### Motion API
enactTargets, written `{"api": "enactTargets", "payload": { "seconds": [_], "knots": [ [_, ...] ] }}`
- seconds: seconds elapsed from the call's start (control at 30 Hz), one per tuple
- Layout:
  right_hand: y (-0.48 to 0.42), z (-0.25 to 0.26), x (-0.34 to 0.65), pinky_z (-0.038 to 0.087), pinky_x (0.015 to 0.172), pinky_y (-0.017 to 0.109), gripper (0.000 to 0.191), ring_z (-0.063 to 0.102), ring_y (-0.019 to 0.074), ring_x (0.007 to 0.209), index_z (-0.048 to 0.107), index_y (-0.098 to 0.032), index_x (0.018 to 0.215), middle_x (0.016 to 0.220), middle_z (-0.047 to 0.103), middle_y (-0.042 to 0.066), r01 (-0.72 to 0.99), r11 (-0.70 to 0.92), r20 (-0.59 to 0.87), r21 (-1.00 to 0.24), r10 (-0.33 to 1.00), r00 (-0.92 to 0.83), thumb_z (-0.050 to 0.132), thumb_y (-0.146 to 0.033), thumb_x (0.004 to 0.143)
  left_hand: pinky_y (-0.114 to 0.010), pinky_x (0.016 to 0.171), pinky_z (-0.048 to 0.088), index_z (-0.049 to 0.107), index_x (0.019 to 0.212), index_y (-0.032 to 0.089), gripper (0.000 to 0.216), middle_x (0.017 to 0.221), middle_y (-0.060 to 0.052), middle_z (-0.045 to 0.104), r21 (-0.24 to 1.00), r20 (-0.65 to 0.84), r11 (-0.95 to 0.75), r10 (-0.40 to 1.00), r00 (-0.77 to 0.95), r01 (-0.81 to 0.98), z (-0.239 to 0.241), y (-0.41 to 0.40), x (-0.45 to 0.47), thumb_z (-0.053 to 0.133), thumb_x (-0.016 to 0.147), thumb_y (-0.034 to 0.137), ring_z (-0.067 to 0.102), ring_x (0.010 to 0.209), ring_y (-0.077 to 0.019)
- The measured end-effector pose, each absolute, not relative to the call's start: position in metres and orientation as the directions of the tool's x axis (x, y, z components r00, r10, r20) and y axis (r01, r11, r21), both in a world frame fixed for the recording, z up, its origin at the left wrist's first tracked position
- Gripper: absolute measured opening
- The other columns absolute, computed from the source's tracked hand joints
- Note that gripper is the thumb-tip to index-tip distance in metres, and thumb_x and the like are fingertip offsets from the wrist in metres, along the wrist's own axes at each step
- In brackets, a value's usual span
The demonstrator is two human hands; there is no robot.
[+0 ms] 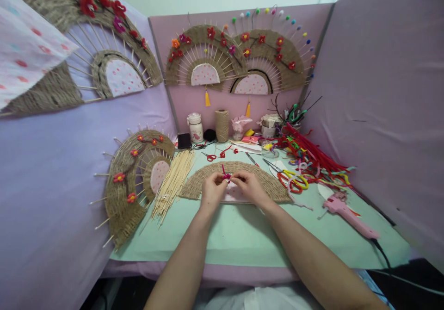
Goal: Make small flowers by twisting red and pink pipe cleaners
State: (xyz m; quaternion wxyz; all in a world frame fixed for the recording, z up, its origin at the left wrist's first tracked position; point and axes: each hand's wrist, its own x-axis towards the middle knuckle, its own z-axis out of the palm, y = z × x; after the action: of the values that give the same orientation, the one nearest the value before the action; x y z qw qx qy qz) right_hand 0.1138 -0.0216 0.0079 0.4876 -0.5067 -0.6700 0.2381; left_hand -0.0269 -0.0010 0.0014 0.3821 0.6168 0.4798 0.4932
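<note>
Between my two hands is a magenta pipe cleaner (226, 176), bent into a small looped shape with one end sticking up. My left hand (214, 190) pinches it from the left, thumb and fingers together. From the other side my right hand (250, 187) pinches it too, fingertips close to the left ones. Both hands are above a half-round woven twine fan (194, 180) lying on the table, its spotted fabric centre (236, 195) partly hidden beneath them. The fingers cover part of the pipe cleaner.
Bamboo sticks (175, 180) lie left of the fan. To the right are yellow-and-red-handled scissors (294, 180), a pink glue gun (352, 217) with a cord, and piled red pipe cleaners (308, 148). Small red scissors (210, 157), a twine spool (222, 126) and a white jar (195, 128) stand or lie behind.
</note>
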Motion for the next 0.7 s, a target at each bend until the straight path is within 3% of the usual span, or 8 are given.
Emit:
{"api": "enactTargets", "payload": {
  "seconds": [0.17,0.33,0.47,0.6,0.7],
  "knots": [
    [-0.024,0.013,0.116,0.038,0.058,0.024,0.015,0.053,0.0140,0.058,0.066,-0.017,0.068,0.061,0.063,0.001,0.438,0.363,0.400,-0.822,0.916,-0.007,0.054,-0.023,0.074,-0.021,0.052,0.038,0.063,0.066,0.014,0.009,0.059,0.000,0.060,0.962,0.160,-0.180,0.981,0.109,0.204,0.007,-0.004,-0.028,0.062,0.061,0.021,0.053,0.055,-0.0111],
    [-0.025,0.016,0.117,0.038,0.056,0.023,0.015,0.051,0.0131,0.058,0.065,-0.016,0.067,0.062,0.062,0.000,0.353,0.310,0.325,-0.882,0.945,-0.017,0.055,-0.026,0.073,-0.020,0.044,0.031,0.062,0.064,0.014,0.011,0.049,0.003,0.053,0.995,-0.045,0.028,0.982,0.185,0.093,0.014,-0.008,-0.030,0.067,0.057,0.023,0.045,0.044,-0.0075],
    [-0.024,0.017,0.118,0.037,0.056,0.023,0.017,0.051,0.0124,0.058,0.064,-0.015,0.068,0.063,0.061,0.000,0.269,0.260,0.262,-0.927,0.965,-0.029,0.056,-0.029,0.073,-0.020,0.049,0.037,0.064,0.067,0.013,0.019,0.057,0.000,0.058,0.980,-0.166,0.191,0.944,0.286,-0.062,0.017,-0.009,-0.034,0.072,0.054,0.023,0.050,0.049,-0.0073],
    [-0.024,0.016,0.118,0.038,0.056,0.023,0.018,0.050,0.0120,0.058,0.063,-0.015,0.068,0.063,0.060,0.000,0.197,0.229,0.231,-0.953,0.973,-0.014,0.057,-0.032,0.072,-0.020,0.055,0.041,0.065,0.070,0.013,0.024,0.063,0.000,0.061,0.945,-0.217,0.287,0.908,0.358,-0.156,0.021,-0.010,-0.036,0.076,0.051,0.022,0.053,0.054,-0.0068],
    [-0.023,0.014,0.118,0.039,0.060,0.024,0.018,0.051,0.0128,0.062,0.063,-0.015,0.071,0.067,0.060,0.000,0.172,0.246,0.251,-0.954,0.968,0.007,0.057,-0.032,0.072,-0.018,0.050,0.037,0.065,0.070,0.012,0.027,0.059,0.001,0.059,0.940,-0.209,0.281,0.922,0.327,-0.192,0.023,-0.010,-0.036,0.077,0.050,0.024,0.049,0.050,-0.0056]
  ]
}}
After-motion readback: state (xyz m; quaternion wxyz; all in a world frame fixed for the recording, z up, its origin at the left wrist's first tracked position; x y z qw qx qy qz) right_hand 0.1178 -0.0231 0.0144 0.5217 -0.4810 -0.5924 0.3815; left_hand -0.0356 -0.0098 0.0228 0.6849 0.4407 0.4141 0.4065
